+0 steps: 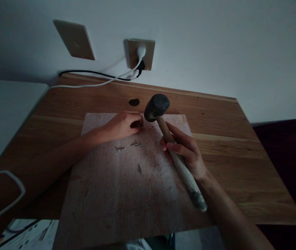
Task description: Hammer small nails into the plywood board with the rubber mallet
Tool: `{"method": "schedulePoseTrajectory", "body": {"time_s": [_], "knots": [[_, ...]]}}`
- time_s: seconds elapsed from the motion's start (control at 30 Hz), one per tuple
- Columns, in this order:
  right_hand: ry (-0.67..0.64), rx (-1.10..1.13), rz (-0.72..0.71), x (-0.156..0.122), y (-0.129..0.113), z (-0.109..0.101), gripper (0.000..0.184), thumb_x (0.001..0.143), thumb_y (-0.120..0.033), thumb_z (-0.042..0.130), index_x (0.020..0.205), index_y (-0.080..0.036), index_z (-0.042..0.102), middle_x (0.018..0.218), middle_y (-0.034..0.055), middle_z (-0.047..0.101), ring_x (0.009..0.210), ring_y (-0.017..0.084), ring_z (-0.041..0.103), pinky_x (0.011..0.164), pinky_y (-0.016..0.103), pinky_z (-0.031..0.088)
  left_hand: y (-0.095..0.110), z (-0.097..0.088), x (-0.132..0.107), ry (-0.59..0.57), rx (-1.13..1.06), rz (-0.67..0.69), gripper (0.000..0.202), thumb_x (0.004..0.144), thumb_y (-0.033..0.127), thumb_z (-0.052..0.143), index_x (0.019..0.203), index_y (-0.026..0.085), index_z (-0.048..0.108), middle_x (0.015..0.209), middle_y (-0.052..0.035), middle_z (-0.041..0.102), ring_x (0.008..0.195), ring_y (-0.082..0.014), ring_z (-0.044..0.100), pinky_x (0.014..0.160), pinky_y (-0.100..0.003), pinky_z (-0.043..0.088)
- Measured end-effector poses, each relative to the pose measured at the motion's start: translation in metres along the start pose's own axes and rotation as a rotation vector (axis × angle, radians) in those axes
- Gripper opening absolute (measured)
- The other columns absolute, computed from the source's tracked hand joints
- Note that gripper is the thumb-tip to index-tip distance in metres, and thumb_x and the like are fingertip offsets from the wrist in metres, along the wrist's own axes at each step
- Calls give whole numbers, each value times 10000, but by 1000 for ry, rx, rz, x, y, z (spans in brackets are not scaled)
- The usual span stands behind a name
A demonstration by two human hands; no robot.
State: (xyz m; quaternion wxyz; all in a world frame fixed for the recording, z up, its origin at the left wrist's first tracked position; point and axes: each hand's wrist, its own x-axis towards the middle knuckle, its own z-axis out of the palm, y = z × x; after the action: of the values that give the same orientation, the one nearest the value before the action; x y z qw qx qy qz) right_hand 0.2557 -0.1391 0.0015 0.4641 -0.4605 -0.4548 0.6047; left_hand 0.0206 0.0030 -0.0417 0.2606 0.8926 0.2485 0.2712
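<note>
My right hand [186, 149] is wrapped round the wooden handle of a rubber mallet [157, 107]. The mallet's black head points up and away from me, raised over the board. At the far part of a thin wooden board [106, 194], my left hand [127, 125] rests with its fingers curled and pinched together. Whatever sits between those fingertips, if anything, is too small and dark to make out. Small metal nails lie loose on the board: one nail [120, 149] near my left wrist, a couple of nails [137, 143] beside it, and another nail [140, 169] closer to me.
The board lies on a wooden desk [221, 163] with a round cable hole [134, 102]. Behind it, a wall socket [148, 52] holds a white plug and a black plug. Their cords run left along the desk's back edge. A white cable [15, 178] hangs at lower left.
</note>
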Motion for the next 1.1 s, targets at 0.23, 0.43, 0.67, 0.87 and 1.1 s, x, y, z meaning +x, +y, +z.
{"method": "schedulePoseTrajectory", "body": {"time_s": [0.23, 0.43, 0.67, 0.87, 1.1], "knots": [[8, -10, -4, 0, -1, 1, 682, 876, -306, 742, 1536, -187, 624, 806, -37, 666, 526, 117, 541, 469, 280, 387, 1, -1, 1, -32, -22, -16, 126, 897, 86, 720, 820, 180, 688, 828, -3, 738, 747, -150, 681, 717, -261, 488], [1, -28, 2, 0, -2, 1, 709, 873, -316, 730, 1556, -170, 606, 794, -36, 655, 523, 117, 531, 466, 285, 388, 0, -2, 1, -53, -44, -19, 84, 906, 93, 707, 869, 168, 705, 858, -11, 755, 745, -144, 692, 689, -248, 474], [12, -1, 8, -1, -1, 1, 704, 869, -301, 745, 1551, -185, 614, 797, -38, 661, 525, 119, 543, 475, 287, 394, -1, -2, 2, -52, -28, 7, 111, 869, 70, 692, 851, 179, 692, 857, -12, 761, 757, -151, 695, 719, -254, 495], [7, -35, 7, 0, 0, 0, 706, 881, -319, 722, 1565, -189, 604, 804, -30, 660, 539, 125, 543, 478, 290, 400, -2, -3, 2, -82, -17, -10, 112, 872, 75, 679, 894, 182, 706, 892, -17, 766, 777, -161, 711, 735, -264, 514], [6, -18, 12, 0, -2, 1, 737, 866, -316, 740, 1573, -171, 595, 791, -39, 648, 529, 121, 532, 489, 293, 410, -3, -3, 2, -83, -15, 0, 119, 862, 63, 688, 873, 182, 686, 873, -10, 747, 769, -158, 693, 759, -269, 509]]}}
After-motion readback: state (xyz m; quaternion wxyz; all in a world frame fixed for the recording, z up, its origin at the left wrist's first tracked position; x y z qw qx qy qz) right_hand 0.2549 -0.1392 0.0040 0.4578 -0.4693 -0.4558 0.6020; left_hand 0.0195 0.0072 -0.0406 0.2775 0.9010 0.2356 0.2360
